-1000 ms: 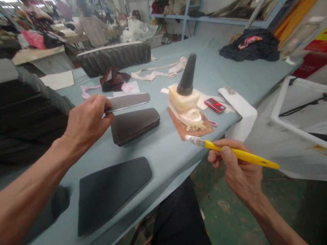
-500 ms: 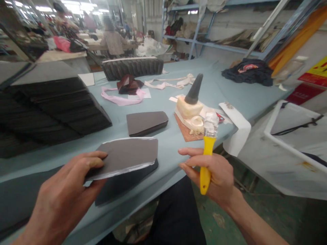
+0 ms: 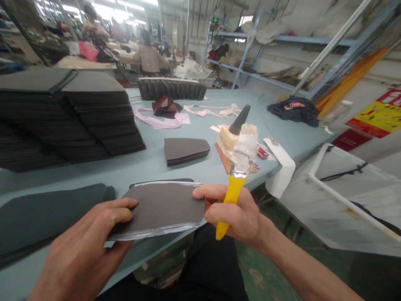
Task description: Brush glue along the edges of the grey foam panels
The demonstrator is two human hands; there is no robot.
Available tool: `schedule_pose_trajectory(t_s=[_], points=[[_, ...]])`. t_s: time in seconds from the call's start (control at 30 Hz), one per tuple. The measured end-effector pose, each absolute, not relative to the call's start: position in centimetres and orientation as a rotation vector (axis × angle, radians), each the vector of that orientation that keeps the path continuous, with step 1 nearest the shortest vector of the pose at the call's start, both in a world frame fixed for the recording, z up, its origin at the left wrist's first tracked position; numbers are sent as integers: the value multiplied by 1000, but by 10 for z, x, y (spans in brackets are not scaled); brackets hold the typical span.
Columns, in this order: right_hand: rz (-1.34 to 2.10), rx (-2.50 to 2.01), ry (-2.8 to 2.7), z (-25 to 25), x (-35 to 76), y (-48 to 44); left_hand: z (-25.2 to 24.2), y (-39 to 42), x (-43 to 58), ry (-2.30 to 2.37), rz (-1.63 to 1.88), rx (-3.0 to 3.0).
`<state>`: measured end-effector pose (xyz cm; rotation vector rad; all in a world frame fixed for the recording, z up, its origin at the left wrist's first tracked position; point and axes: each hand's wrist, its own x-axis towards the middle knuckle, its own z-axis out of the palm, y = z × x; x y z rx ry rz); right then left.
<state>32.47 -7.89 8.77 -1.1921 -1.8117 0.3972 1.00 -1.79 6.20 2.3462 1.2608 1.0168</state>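
My left hand point(image 3: 90, 234) grips the left end of a thin stack of dark grey panels point(image 3: 166, 207), fingers on top and thumb below. White glue-like smears run along the stack's long edges. My right hand point(image 3: 238, 213) holds a paintbrush point(image 3: 234, 186) with a yellow handle; its bristles are coated white and point up. Fingers of this hand also touch the right end of the stack. Under the held stack, partly hidden, lies another dark piece. Beyond it a small stack of grey panels point(image 3: 187, 150) rests on the table point(image 3: 150, 167).
Tall piles of dark panels point(image 3: 103, 121) stand at left, with dark green-grey pieces point(image 3: 53, 217) in front. A cream-coated container point(image 3: 226, 140) with a black cone point(image 3: 240, 119) sits behind the brush. Pink strips point(image 3: 159, 122) lie farther back. A white-framed bin point(image 3: 316, 175) stands right.
My right hand has moved left with the paintbrush and now touches the right end of the panel stack. The stack sits slightly lower in view. The camera view has shifted.
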Motion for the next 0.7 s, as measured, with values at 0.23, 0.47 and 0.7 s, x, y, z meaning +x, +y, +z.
schedule_pose_trajectory(t_s=[0.23, 0.47, 0.7], points=[[9, -728, -1902, 111, 321, -70, 84, -21, 6, 1229, 1217, 2581], [-82, -714, -1731, 123, 323, -76, 61, -19, -14, 1322, 1428, 2077], [-236, -832, -1666, 108, 325, -79, 40, -22, 5, 1011, 1552, 1707]])
